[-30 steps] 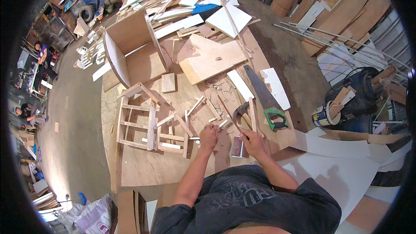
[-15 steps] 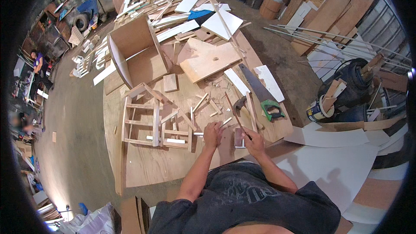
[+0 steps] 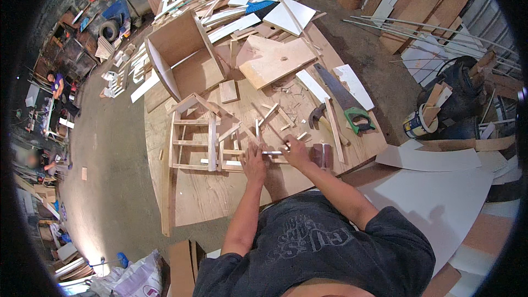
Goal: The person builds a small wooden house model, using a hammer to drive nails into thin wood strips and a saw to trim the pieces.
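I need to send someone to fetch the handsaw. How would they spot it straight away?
Start at the big wooden worktable and go to its right edge, beyond the person's right hand. The handsaw lies flat by the hammer, the only tool with a green handle.

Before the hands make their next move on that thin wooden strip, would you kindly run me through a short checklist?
1. Left hand flat on the thin wooden strip: ok.
2. Right hand at the strip's other end: ok; exact grip cannot tell.
3. Hammer lying apart from both hands: ok.
4. Hand saw lying flat, clear of the hands: ok.
5. Wooden frame resting on the table: ok.
6. Strip aligned with the frame: cannot tell.
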Demonstrator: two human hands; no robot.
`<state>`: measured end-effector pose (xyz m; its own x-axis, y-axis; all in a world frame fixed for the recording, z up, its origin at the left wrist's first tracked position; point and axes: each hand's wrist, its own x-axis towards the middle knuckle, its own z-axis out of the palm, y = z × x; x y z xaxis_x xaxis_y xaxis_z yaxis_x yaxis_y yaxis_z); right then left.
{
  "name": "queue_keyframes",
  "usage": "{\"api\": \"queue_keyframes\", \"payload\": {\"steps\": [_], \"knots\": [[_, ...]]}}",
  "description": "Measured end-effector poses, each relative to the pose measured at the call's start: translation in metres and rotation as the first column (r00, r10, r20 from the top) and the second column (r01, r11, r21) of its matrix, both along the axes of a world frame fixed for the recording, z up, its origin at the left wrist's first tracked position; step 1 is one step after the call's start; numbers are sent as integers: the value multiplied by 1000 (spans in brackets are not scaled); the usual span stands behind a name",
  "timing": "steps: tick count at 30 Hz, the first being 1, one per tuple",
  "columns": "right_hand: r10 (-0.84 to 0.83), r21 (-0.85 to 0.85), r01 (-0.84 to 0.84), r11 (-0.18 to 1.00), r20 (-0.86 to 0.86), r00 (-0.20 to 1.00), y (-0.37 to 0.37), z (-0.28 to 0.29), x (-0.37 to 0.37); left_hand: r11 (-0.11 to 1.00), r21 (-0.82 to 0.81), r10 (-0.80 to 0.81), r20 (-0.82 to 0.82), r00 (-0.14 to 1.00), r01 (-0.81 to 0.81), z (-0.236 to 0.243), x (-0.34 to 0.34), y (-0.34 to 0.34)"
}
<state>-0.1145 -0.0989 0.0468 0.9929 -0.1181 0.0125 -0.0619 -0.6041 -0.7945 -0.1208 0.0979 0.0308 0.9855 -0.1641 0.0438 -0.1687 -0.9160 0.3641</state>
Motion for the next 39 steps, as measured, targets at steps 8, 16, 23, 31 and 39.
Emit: {"api": "queue_keyframes", "payload": {"steps": [8,16,23,31,39], "knots": [[214,-86,-219,972,-55,975,31,-28,2,992,-63,106,20,994,-105,-26,-10,37],[179,-105,-189,976,-96,979,18,-30,-2,945,-320,109,100,989,-72,-25,-17,36],[88,-129,-81,988,50,995,-6,-21,-10,964,-234,156,99,983,-129,-11,-21,36],[-46,-134,76,988,213,976,-30,35,-36,746,-664,-26,-93,995,-42,49,-4,-17],[-130,-59,138,989,128,983,-80,66,-26,80,-929,-11,-364,931,-362,69,14,-98]]}}
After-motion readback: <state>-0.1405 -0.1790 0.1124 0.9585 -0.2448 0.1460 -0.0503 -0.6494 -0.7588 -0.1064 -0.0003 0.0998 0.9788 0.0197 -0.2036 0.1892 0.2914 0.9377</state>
